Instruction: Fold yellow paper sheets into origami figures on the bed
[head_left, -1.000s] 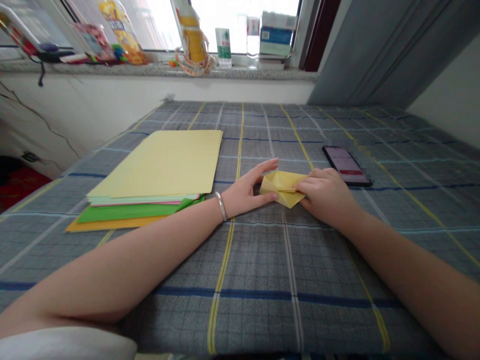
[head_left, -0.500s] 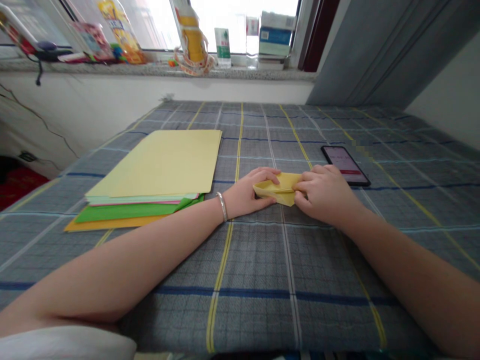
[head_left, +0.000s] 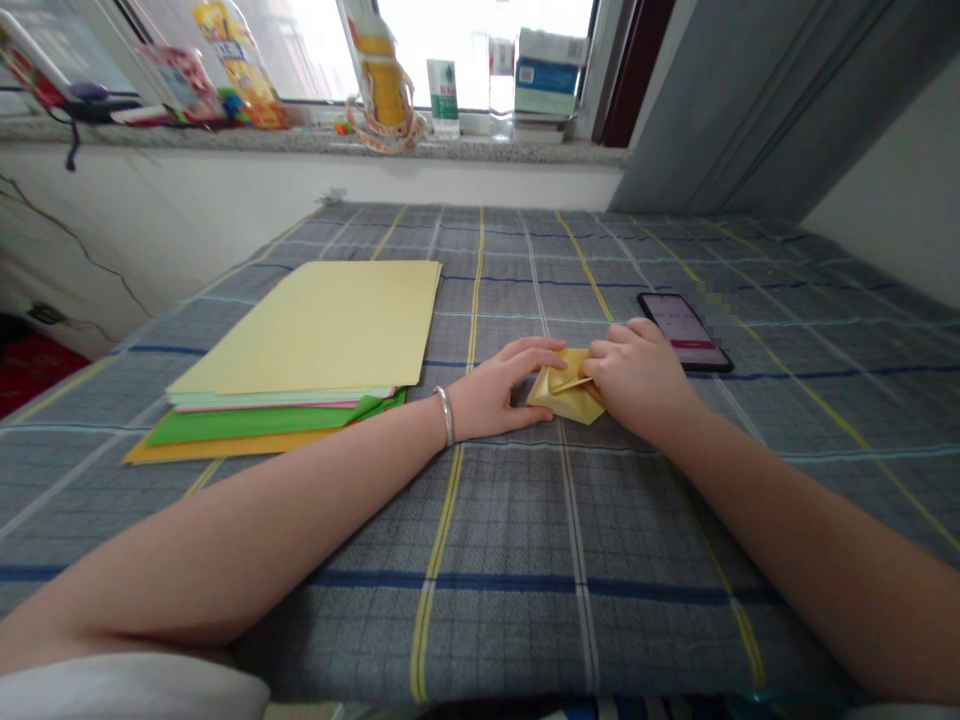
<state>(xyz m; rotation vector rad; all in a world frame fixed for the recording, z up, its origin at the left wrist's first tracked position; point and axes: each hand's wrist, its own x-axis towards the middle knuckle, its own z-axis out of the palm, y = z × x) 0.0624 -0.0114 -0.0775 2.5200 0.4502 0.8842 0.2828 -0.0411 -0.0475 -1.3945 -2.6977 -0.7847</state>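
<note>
Now, folded yellow paper [head_left: 568,402] is held on plaid cloth [head_left: 510,550], pinched by the right grip [head_left: 636,378], its left end framed by the spread left grip [head_left: 496,390]. Light, even pressure should be used against tearing.

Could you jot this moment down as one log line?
left hand: touching folded yellow paper | right hand: pinching its right side | paper stack: left of both hands | phone: lying beyond right hand

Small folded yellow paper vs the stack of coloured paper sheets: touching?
Apart. The head view shows grey plaid tablecloth, and the left hand, between the small folded yellow paper and the stack of coloured paper sheets.
</note>
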